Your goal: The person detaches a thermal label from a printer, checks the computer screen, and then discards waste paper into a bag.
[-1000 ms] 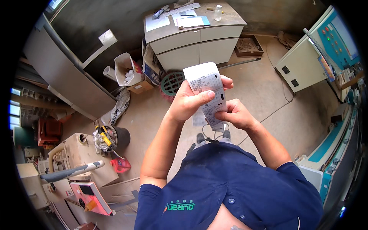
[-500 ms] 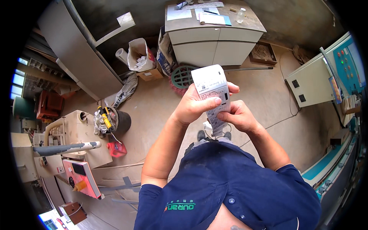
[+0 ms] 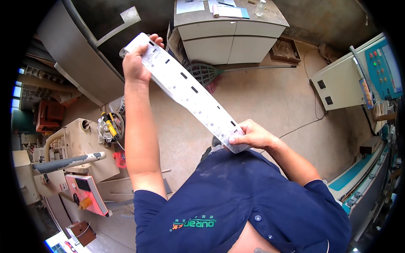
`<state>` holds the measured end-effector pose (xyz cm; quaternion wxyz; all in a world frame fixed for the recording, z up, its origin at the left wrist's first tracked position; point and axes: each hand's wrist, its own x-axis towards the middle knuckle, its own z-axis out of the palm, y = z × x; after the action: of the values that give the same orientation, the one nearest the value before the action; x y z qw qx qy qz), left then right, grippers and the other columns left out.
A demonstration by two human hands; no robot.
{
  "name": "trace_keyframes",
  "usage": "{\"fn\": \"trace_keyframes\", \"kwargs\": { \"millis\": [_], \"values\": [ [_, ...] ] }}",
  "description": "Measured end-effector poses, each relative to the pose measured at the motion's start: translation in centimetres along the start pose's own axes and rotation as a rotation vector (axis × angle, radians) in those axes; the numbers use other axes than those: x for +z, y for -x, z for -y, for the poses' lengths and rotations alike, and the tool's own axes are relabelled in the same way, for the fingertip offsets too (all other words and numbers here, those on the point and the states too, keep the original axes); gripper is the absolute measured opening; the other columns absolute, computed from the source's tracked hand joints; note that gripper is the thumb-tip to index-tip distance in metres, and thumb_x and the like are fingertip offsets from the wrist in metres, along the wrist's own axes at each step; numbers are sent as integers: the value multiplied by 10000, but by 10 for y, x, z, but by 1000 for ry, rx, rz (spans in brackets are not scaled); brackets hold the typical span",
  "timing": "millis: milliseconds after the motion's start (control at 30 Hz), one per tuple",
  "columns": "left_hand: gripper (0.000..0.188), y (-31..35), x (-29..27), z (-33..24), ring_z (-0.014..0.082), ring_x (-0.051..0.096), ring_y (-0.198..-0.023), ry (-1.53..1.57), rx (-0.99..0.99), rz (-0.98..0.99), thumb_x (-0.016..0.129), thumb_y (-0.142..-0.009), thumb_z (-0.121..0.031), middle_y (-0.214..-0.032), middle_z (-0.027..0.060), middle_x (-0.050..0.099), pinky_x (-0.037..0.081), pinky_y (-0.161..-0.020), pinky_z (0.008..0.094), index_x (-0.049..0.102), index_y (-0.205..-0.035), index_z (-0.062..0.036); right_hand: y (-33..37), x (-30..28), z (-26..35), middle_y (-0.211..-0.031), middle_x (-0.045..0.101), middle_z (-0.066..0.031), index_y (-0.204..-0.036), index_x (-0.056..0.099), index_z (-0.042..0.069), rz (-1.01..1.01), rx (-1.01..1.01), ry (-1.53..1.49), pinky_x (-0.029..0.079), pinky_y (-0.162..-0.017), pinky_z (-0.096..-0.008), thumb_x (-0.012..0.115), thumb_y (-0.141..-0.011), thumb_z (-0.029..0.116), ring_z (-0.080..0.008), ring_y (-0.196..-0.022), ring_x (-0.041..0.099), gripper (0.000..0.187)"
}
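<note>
A long white strip of printed labels (image 3: 190,92) with black marks stretches diagonally between my two hands, above the floor. My left hand (image 3: 139,63) grips its far left end, thumb on top and fingers wrapped behind. Near my waist, my right hand (image 3: 251,135) pinches the other end, with the thumb lying on the printed face. Several layers seem gathered under each hand, though how many I cannot tell.
Ahead stands a white cabinet (image 3: 206,48) with papers and a small bottle (image 3: 260,7) on top. A green basket-like head on a pole (image 3: 204,74) lies before it. Machines with control panels flank me: a pink panel (image 3: 86,195) at left, a teal one (image 3: 382,69) at right.
My left hand has moved away to the far left, drawing the label strip out long. My right hand has come slightly nearer my body, holding the other end.
</note>
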<state>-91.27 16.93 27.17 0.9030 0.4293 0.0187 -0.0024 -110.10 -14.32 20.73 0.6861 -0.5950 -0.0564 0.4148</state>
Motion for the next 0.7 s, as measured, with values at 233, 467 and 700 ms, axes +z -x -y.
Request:
{"fn": "trace_keyframes", "kwargs": {
  "millis": [233, 467, 700],
  "values": [
    [365, -21, -8, -6, 328, 595, -1010, -86, -7, 24, 409, -871, -49, -1089, 208, 605, 494, -902, 424, 496, -1191, 103, 13, -13, 11, -949, 675, -59, -1055, 647, -41, -52, -12, 18, 484, -804, -260, 701, -809, 111, -99, -846, 602, 294],
    [348, -34, 9, -4, 327, 609, -967, -60, 28, 40, 377, -863, -34, -1067, 249, 600, 505, -885, 410, 506, -1138, 135, 15, -16, 19, -926, 675, -56, -1027, 651, -46, -58, -69, -8, 484, -781, -257, 701, -812, 120, -98, -827, 599, 277],
    [372, -41, 10, -10, 330, 589, -1020, -68, 3, 88, 417, -865, -58, -1112, 212, 601, 480, -924, 430, 491, -1188, 109, 17, -12, 27, -911, 673, -56, -1013, 653, -46, -93, -124, -24, 485, -771, -257, 700, -811, 123, -100, -818, 598, 268]
  ]
}}
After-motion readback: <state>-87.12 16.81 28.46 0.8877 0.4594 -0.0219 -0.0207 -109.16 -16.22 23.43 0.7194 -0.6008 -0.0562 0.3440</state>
